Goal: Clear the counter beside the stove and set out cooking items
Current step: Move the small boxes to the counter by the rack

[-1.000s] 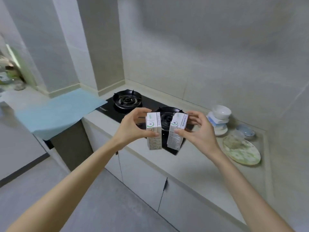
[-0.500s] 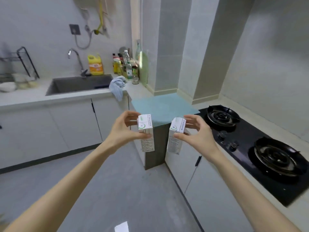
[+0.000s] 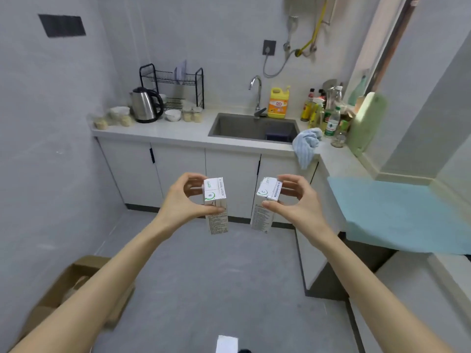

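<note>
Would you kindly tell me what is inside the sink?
A dark tub sits in the right corner of the sink; the rest of the visible basin looks bare. The near wall hides the front of its floor.

Kettle (image 3: pixel 146 105), black rack (image 3: pixel 173 82) behind it, white bowl (image 3: pixel 172 115) on far tabletop (image 3: pixel 165 132), left of sink (image 3: pixel 239 126). Tap (image 3: pixel 257 93) at sink's back edge, yellow jug (image 3: pixel 278 104) just beside. Blue towel (image 3: pixel 307 145) draped over tabletop corner, bottles (image 3: pixel 328 115) crowded behind, green board (image 3: pixel 367 123) leaning on wall. Cardboard box (image 3: pixel 76 278) on floor, lower left. Blue mat (image 3: pixel 397 212) at right.
</note>
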Demonstrator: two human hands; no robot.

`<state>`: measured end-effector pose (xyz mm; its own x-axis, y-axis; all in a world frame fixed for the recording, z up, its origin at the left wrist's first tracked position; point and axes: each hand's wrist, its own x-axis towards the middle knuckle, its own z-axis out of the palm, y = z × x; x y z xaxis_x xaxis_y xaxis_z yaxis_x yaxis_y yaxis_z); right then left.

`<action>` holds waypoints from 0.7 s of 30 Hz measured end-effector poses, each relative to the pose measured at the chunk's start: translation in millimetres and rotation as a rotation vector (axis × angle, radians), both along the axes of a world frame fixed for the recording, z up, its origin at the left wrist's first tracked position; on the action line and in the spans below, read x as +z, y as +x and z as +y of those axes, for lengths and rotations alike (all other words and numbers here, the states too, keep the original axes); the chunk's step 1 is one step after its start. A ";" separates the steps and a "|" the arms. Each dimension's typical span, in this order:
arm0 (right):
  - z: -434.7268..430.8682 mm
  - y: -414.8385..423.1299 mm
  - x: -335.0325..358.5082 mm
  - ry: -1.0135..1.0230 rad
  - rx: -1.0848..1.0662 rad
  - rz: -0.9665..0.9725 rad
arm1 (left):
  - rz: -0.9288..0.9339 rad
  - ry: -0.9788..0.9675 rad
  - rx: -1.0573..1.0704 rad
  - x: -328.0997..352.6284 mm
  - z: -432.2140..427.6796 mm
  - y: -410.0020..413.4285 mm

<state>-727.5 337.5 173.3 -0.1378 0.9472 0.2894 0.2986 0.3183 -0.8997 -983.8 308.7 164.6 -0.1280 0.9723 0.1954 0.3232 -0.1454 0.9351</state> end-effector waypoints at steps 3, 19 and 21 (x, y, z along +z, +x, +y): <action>50.5 -46.4 -5.5 -0.011 0.076 0.022 | -0.011 -0.008 0.105 -8.5 31.2 -43.0; 341.0 -274.3 -0.6 -0.005 0.396 0.027 | -0.001 0.003 0.437 -1.6 246.9 -245.5; 369.6 -299.9 -2.9 0.001 0.413 0.019 | -0.001 -0.003 0.463 -4.7 269.9 -270.1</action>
